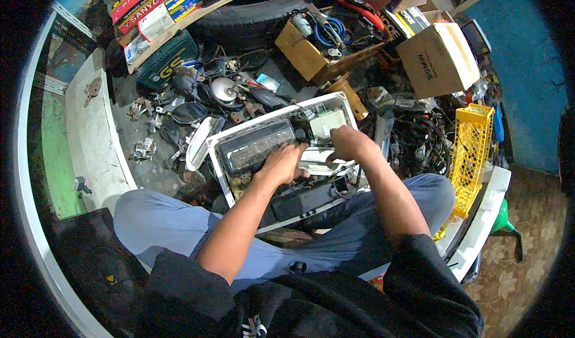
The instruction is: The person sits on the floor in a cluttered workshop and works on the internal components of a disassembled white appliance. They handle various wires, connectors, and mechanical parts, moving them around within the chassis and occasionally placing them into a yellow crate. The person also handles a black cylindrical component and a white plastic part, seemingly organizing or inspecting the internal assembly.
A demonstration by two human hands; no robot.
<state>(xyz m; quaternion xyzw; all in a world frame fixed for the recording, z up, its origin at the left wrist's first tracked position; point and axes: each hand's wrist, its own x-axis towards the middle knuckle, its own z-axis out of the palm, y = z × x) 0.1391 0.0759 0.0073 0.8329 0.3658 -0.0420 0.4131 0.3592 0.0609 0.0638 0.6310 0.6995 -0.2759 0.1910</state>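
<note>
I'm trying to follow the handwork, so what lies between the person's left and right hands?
In the head view, an elongated white part lies between the left hand and the right hand.

Before the lap (269,261), a tray (220,171); inside, a case (254,148) left of a panel (317,157); behind, a tyre (257,17) left of an open carton (301,55); rightward, a basket (475,111).

Right grip (352,144) curls downward near left grip (283,163).
</note>
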